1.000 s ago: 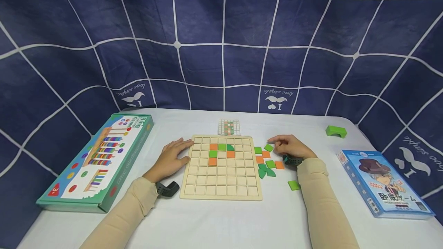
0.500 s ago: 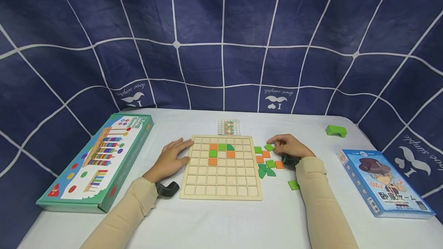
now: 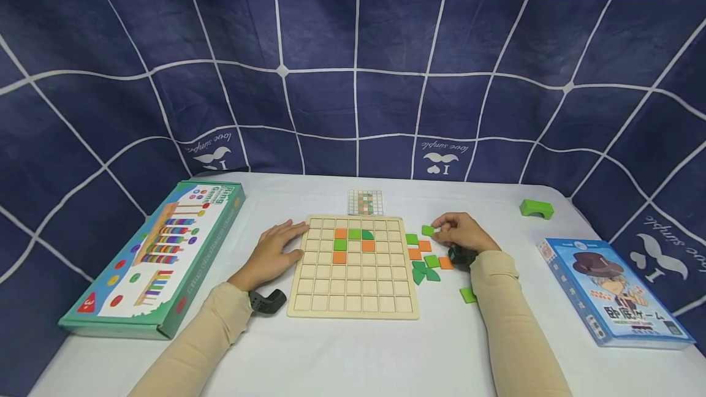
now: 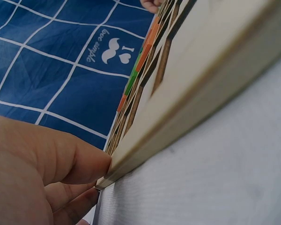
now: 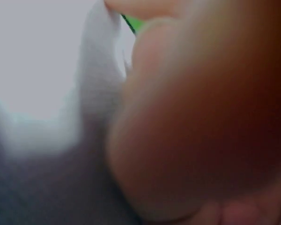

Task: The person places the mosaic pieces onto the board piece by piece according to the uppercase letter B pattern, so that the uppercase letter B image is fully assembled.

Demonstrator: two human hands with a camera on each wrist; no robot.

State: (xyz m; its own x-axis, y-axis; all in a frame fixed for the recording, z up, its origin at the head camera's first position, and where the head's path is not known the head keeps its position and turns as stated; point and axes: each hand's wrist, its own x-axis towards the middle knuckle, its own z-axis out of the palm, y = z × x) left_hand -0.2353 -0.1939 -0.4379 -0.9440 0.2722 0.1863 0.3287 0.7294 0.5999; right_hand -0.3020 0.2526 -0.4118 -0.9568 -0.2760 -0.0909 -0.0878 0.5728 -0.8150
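A wooden grid board (image 3: 353,304) lies flat on the table, with orange and green square tiles and one dark green rounded piece in its upper cells. My left hand (image 3: 267,256) rests at the board's left edge, fingers spread; in the left wrist view the thumb (image 4: 86,164) touches the rim. To the right of the board, my right hand (image 3: 465,233) pinches a light green square tile (image 3: 428,231) between thumb and index finger. The right wrist view is blurred, with just a sliver of green (image 5: 135,22) showing by the fingers.
Loose orange tiles (image 3: 445,263), green squares and dark green leaf-shaped pieces (image 3: 419,271) lie right of the board. A pattern card (image 3: 365,203) sits behind it. A ring game box (image 3: 160,256) stands left, a blue game box (image 3: 614,293) right, near a green arch block (image 3: 535,209).
The light green tile by my right fingers has turned and shifted slightly away from me, and those fingers have closed on it. My left hand and the board have stayed put.
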